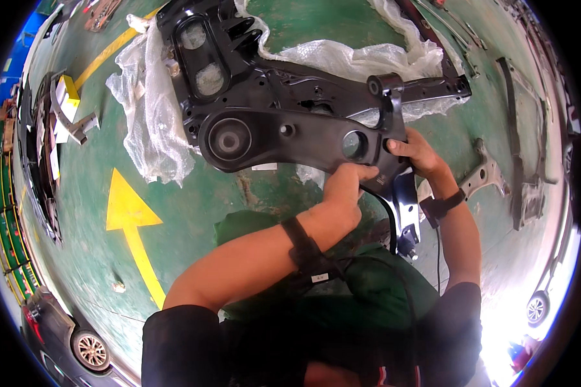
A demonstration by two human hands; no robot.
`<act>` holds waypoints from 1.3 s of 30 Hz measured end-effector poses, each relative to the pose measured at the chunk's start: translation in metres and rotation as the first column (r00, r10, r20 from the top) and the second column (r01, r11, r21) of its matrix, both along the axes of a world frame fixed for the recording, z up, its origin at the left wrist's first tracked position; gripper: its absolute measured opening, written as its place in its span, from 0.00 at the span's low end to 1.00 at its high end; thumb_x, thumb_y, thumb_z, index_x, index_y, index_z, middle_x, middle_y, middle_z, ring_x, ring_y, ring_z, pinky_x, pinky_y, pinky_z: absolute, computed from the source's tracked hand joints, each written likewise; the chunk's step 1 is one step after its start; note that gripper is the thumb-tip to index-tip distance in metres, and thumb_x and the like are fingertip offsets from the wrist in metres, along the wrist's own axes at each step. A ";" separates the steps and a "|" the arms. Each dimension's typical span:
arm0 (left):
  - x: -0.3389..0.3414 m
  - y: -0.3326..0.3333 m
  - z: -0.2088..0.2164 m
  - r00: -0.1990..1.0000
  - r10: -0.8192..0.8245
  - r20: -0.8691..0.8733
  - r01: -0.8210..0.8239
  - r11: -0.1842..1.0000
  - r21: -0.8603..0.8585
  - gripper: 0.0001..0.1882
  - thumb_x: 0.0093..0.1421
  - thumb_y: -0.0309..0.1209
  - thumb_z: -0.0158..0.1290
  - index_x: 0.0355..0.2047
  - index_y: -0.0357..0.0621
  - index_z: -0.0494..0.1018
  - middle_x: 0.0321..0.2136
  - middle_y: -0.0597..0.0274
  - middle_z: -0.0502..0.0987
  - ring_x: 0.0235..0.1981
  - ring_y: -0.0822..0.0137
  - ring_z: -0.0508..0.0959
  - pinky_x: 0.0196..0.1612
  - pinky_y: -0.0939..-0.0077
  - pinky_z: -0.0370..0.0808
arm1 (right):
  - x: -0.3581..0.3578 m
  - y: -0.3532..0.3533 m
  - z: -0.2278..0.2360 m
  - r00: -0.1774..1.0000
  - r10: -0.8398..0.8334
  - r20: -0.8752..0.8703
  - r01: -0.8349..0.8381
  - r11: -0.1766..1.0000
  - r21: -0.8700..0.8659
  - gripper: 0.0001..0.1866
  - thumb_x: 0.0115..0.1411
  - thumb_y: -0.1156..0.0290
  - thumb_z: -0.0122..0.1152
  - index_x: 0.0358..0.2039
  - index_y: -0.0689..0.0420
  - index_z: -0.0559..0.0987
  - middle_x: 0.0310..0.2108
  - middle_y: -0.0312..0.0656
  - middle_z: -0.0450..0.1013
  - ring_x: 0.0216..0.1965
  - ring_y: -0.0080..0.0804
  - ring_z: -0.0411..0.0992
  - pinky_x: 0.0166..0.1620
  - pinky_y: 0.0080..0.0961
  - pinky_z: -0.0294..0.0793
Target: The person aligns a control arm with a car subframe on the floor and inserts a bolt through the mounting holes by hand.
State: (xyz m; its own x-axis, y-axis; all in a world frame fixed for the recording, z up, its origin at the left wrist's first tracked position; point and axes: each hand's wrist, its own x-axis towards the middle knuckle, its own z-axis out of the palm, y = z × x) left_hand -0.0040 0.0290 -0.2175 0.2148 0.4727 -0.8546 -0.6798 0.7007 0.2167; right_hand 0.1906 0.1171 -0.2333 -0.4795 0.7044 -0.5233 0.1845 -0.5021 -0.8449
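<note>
A black suspension control arm (316, 143) is held up in front of me, its large round bushing (229, 140) at the left and a ball joint stud (408, 250) at the lower right end. My left hand (343, 193) grips its lower edge near the middle, the thumb on the upper face and the other fingers mostly hidden. My right hand (425, 158) is closed around its right side, below a raised bushing end (385, 85). Behind it lies a larger black subframe (281, 84) on bubble wrap (361, 61). Whether the two metal parts touch cannot be told.
More bubble wrap (139, 116) spreads at the left. A grey metal arm (487, 175) and a long metal frame (529, 193) lie on the green floor at the right. A yellow floor arrow (130, 209), a bumper-like part (35, 155) and a parked car (64, 338) are leftward.
</note>
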 end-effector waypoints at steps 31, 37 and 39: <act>-0.062 -0.013 -0.140 0.976 -0.014 -0.217 -0.023 0.986 -0.166 0.09 0.43 0.27 0.48 0.28 0.44 0.66 0.34 0.59 0.72 0.37 0.55 0.73 0.50 0.56 0.72 | -0.070 -0.008 -0.141 0.989 0.147 -0.032 -0.148 0.918 -0.369 0.33 0.57 0.47 0.69 0.48 0.65 0.76 0.41 0.43 0.78 0.39 0.30 0.78 0.43 0.28 0.78; -0.070 -0.014 -0.175 0.976 0.012 -0.217 -0.047 0.987 -0.156 0.09 0.42 0.26 0.47 0.27 0.44 0.66 0.32 0.60 0.72 0.35 0.55 0.74 0.49 0.55 0.74 | -0.076 -0.001 -0.153 0.977 0.212 0.000 -0.200 0.921 -0.335 0.32 0.57 0.47 0.69 0.48 0.64 0.77 0.42 0.41 0.77 0.40 0.29 0.77 0.44 0.27 0.77; -0.071 -0.015 -0.192 0.974 0.020 -0.228 -0.061 0.983 -0.173 0.07 0.43 0.27 0.48 0.25 0.44 0.66 0.29 0.59 0.70 0.32 0.55 0.72 0.43 0.56 0.73 | -0.077 0.002 -0.162 0.957 0.285 0.043 -0.257 0.911 -0.323 0.31 0.58 0.47 0.67 0.50 0.62 0.76 0.43 0.39 0.77 0.41 0.27 0.75 0.46 0.25 0.75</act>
